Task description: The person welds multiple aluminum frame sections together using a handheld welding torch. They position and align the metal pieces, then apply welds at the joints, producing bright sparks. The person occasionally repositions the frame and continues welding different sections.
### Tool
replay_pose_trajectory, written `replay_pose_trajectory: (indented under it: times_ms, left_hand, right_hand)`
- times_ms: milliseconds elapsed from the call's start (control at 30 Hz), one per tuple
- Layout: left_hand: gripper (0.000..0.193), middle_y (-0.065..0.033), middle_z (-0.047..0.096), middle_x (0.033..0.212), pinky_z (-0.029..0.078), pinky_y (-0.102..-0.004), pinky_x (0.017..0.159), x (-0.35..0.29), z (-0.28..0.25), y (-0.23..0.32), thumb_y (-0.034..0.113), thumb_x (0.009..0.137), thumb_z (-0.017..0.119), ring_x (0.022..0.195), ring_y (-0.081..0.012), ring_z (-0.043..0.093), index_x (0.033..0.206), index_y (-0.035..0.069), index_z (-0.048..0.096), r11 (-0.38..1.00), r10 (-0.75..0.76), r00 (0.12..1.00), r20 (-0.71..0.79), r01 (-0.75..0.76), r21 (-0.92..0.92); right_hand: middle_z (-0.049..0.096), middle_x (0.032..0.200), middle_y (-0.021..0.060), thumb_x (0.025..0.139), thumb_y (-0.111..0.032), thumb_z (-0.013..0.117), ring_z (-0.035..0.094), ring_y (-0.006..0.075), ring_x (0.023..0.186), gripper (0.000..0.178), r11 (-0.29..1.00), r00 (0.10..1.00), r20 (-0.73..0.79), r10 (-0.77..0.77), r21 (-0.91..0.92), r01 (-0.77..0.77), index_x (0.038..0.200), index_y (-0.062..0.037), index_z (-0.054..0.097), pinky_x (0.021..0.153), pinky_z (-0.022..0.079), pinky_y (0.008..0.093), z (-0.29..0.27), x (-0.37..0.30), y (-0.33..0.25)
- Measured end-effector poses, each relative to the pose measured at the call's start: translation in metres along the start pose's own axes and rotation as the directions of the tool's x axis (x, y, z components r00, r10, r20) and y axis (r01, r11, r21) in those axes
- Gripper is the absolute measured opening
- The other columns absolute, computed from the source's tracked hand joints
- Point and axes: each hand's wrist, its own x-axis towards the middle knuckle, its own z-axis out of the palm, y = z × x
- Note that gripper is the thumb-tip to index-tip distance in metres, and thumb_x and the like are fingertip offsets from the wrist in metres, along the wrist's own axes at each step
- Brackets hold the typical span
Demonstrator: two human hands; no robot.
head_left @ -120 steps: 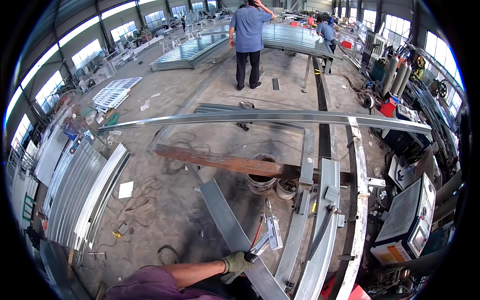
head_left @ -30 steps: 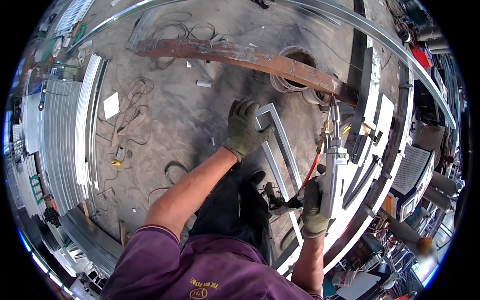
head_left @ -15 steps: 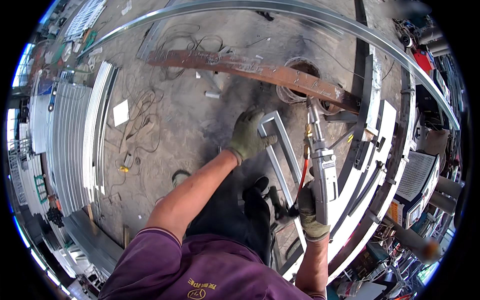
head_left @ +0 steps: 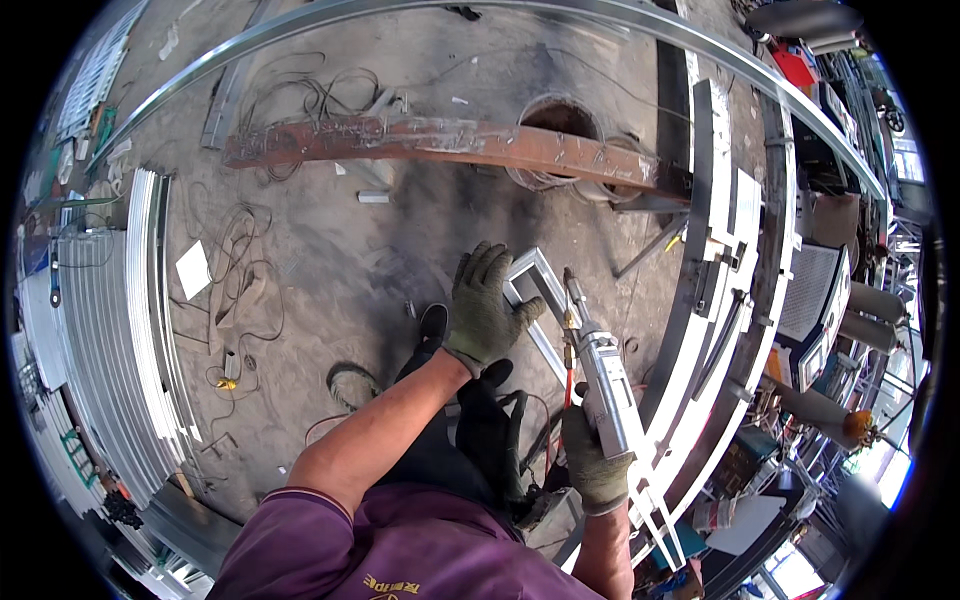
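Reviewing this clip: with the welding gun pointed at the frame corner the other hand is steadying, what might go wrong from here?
1. The left hand rests on the metal frame corner right beside the tip of the welding gun that the right hand grips; heat or spatter may reach that glove.
2. The left forearm is bare, likely exposed to sparks.
3. Loose cables lie across the concrete floor, a possible trip or snag hazard.
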Motion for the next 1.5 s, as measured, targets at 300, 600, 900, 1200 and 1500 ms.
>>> replay_pose_trajectory:
  times_ms: [300, 600, 900, 1200, 1500]
  left_hand:
    - [0.080, -0.0284, 0.063, 0.146, 0.043, -0.0585, 0.123, -0.005, -0.001, -0.002, 0.031, 0.078, 0.095, 0.140, -0.0510, 0.057, 0.141, -0.006, 0.062, 0.999, 0.013, 0.999, -0.037, -0.015, -0.045]
    - [0.081, -0.0281, 0.063, 0.144, 0.043, -0.0589, 0.123, -0.004, -0.005, 0.001, 0.035, 0.078, 0.095, 0.140, -0.0499, 0.057, 0.139, -0.008, 0.062, 0.999, 0.023, 0.999, -0.048, -0.025, -0.040]
    - [0.080, -0.0277, 0.064, 0.143, 0.041, -0.0617, 0.123, -0.009, -0.004, -0.004, 0.037, 0.081, 0.094, 0.138, -0.0510, 0.057, 0.140, -0.006, 0.061, 0.998, 0.024, 0.998, -0.061, -0.028, -0.063]
    - [0.078, -0.0271, 0.062, 0.146, 0.040, -0.0620, 0.125, -0.009, -0.008, -0.004, 0.032, 0.083, 0.092, 0.141, -0.0503, 0.056, 0.143, -0.005, 0.059, 0.996, 0.035, 0.998, -0.048, -0.039, -0.080]
    - [0.074, -0.0274, 0.062, 0.146, 0.040, -0.0616, 0.125, -0.008, -0.007, -0.005, 0.028, 0.083, 0.091, 0.141, -0.0499, 0.056, 0.141, -0.005, 0.060, 0.995, 0.041, 0.997, -0.061, -0.046, -0.084]
  right_hand:
    - [0.072, 0.088, 0.0047, 0.095, -0.002, 0.076, 0.070, 0.0152, 0.075, 0.017, 0.976, 0.996, 0.061, -0.068, -0.202, 0.079, 0.112, 0.0001, 0.075, 0.067, 0.057, 0.0348, 0.024, 0.010, -0.008]
    - [0.077, 0.086, 0.0123, 0.093, -0.003, 0.081, 0.078, 0.0295, 0.073, 0.021, 0.966, 0.995, 0.052, -0.086, -0.242, 0.096, 0.113, -0.0038, 0.080, 0.065, 0.060, 0.0394, 0.040, 0.018, -0.019]
    - [0.078, 0.094, 0.0136, 0.093, -0.004, 0.080, 0.078, 0.0316, 0.080, 0.029, 0.970, 0.999, 0.041, -0.014, -0.241, 0.023, 0.121, -0.0046, 0.081, 0.070, 0.061, 0.0401, 0.046, 0.016, -0.033]
    - [0.078, 0.102, 0.0156, 0.092, -0.004, 0.079, 0.078, 0.0353, 0.091, 0.035, 0.969, 0.998, 0.059, -0.037, -0.243, 0.050, 0.126, -0.0036, 0.079, 0.079, 0.061, 0.0442, 0.056, 0.015, -0.030]
    - [0.075, 0.095, 0.0146, 0.091, -0.009, 0.081, 0.075, 0.0368, 0.084, 0.022, 0.962, 0.994, 0.034, -0.100, -0.252, 0.105, 0.111, -0.0036, 0.076, 0.074, 0.059, 0.0463, 0.060, 0.019, -0.029]
